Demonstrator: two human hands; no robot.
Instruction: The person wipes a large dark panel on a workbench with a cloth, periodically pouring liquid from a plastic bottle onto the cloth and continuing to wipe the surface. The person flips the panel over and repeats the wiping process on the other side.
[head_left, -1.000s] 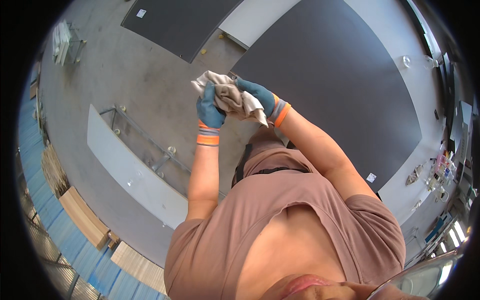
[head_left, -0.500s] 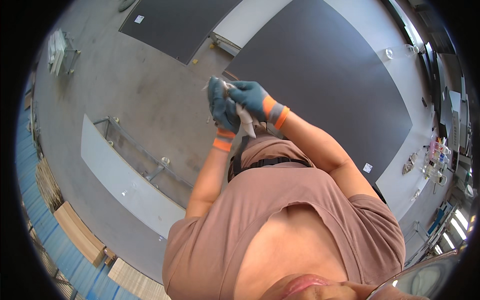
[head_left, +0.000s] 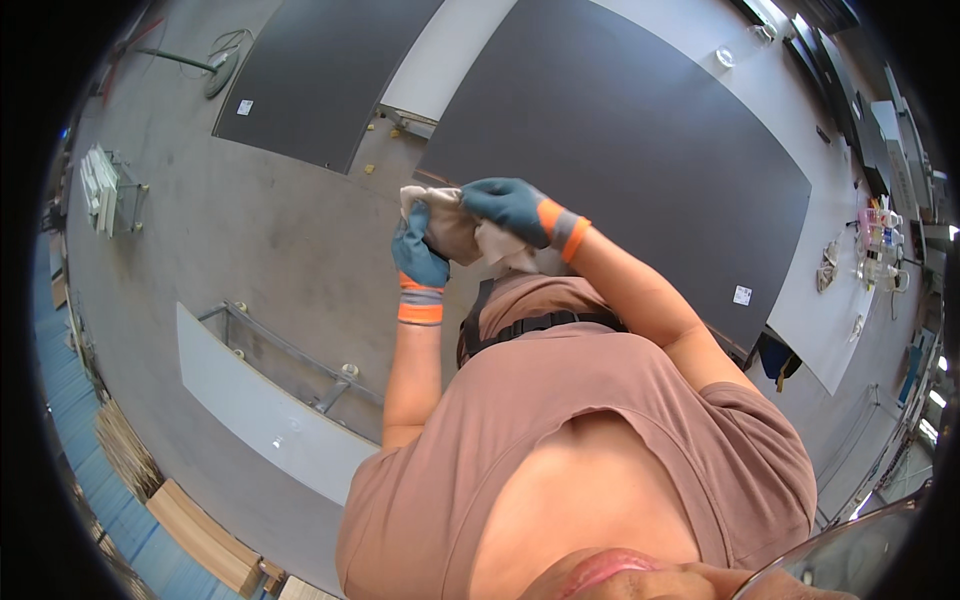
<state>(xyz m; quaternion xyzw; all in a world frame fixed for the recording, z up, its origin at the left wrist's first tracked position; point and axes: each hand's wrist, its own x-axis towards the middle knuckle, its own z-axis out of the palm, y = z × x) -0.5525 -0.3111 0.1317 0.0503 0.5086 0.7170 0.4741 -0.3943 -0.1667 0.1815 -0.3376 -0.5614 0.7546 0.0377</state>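
A crumpled off-white cloth [head_left: 454, 232] is stretched between my two gloved hands, in front of my waist. My left hand [head_left: 419, 252], in a blue-grey glove with an orange and grey cuff, grips the cloth's left part. My right hand [head_left: 508, 208], gloved the same way, pinches its upper right edge, with a loose fold hanging below. Just beyond and to the right of my hands lies a large dark grey panel [head_left: 640, 150] with a small white label near its close corner.
Another dark panel [head_left: 310, 80] lies at the far left. A clear bottle [head_left: 727, 56] and several small bottles [head_left: 880, 240] stand on the light table at right. A wheeled metal frame [head_left: 300, 355] with a pale board [head_left: 260, 400] is at lower left. Wooden boards [head_left: 205, 535] lie beyond.
The bunched cloth is now spread wider as my hands have moved apart. My left hand has come lower and closer to me. The whole view has shifted a little.
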